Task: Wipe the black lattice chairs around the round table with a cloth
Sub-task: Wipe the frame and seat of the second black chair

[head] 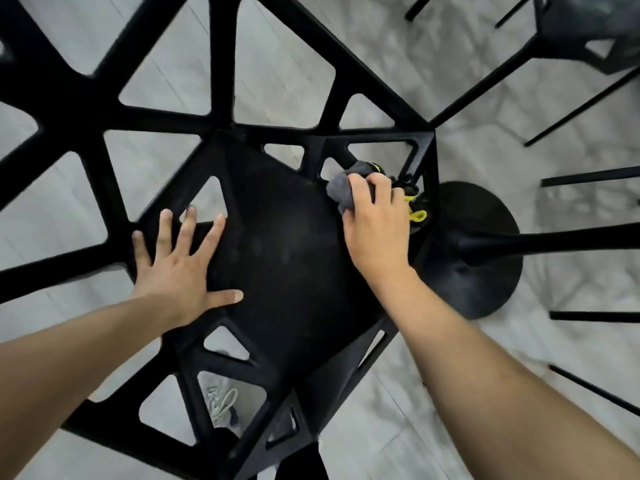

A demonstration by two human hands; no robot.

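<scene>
1. Nearest the camera, two bare forearms reach forward and down over a black moulded-plastic lattice chair (277,244) seen from above.
2. Through a triangular opening in the near edge of the chair, a grey lace-up shoe (221,400) shows on the pale grey floor (450,358).
3. The left hand (180,268) lies flat on the left part of the solid seat panel, fingers straight and spread, thumb pointing right. It holds nothing.
4. The right hand (375,223) is curled around a bunched grey cloth (341,190) and presses it against the far right rim of the seat, where the seat meets the lattice struts.
5. Just beyond the right-hand knuckles, a yellow-and-black shoe (414,202) is partly visible through the lattice; its details are blurred.
6. To the right of the chair stands the round black pedestal base (485,271) of a table; its column (554,240) runs toward the right frame edge.
7. Farther off, the wide lattice back of the chair fills the upper left.
8. At the upper right, thin black legs of a second chair (568,39) stand on the floor, well apart from the hands. More thin black legs cross the right edge.
</scene>
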